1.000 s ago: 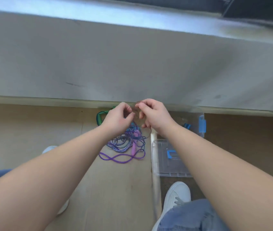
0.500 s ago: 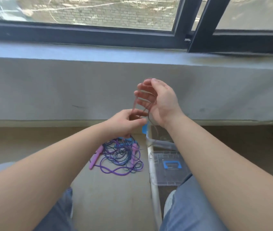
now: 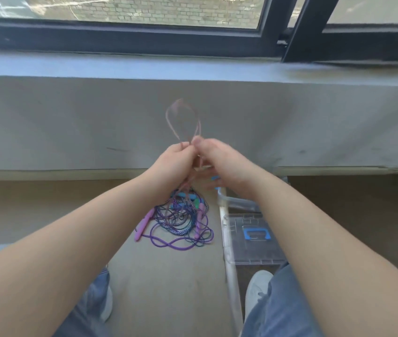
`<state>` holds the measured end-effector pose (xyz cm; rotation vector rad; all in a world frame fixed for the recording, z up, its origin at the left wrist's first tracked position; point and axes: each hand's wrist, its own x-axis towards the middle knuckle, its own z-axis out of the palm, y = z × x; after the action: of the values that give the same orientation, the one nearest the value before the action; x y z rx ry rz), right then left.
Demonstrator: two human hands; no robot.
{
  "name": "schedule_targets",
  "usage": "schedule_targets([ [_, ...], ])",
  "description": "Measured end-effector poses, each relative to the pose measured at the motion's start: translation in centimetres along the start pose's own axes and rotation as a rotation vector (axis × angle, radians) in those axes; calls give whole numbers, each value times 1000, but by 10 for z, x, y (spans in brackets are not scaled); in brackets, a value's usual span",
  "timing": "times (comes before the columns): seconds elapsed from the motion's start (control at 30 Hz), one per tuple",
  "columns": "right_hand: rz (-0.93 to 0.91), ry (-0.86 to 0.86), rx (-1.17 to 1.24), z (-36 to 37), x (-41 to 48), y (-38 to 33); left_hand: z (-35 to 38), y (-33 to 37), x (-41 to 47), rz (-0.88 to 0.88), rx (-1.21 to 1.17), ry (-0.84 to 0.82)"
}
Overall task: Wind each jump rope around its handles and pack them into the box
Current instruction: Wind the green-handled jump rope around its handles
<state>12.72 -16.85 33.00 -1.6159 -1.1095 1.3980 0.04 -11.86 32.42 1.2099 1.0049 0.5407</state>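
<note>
Pink rope (image 3: 183, 119): I see a thin, blurred loop standing above both hands; its handles I cannot make out.
Clear box (image 3: 238, 203): mostly hidden behind the right wrist.
Change: the right hand (image 3: 219, 161), spread wide half a second ago, has closed in beside the left hand (image 3: 174, 161).
Grip: both hands pinch the strands at the loop's base.
Rope pile (image 3: 180, 220): on the floor below.
</note>
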Motion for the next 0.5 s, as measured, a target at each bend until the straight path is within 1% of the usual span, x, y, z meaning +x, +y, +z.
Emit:
schedule_targets([
  [0.07, 17, -168, -93, 5, -1, 6, -9, 6, 6, -53, -114, 44],
  [0.13, 28, -285, -210, 9, 0, 11, -18, 9, 11, -75, -130, 89],
  [0.2, 48, -384, -295, 10, 3, 14, -26, 9, 14, -11, 48, 154],
  [0.23, 62, -405, -333, 10, 4, 15, -31, 8, 16, 34, 157, 192],
  [0.3, 69, -348, -488, 6, 8, 16, -39, 6, 20, 71, 322, 282],
  [0.37, 57, -228, -603, 0, 13, 17, -47, 3, 25, 74, 441, 319],
  [0.4, 55, -178, -579, -2, 16, 17, -50, 1, 27, 71, 483, 310],
  [0.47, 69, -108, -429, -6, 21, 13, -53, -3, 28, 23, 553, 269],
  [0.5, 79, -88, -340, -8, 23, 11, -53, -4, 28, -20, 658, 248],
])
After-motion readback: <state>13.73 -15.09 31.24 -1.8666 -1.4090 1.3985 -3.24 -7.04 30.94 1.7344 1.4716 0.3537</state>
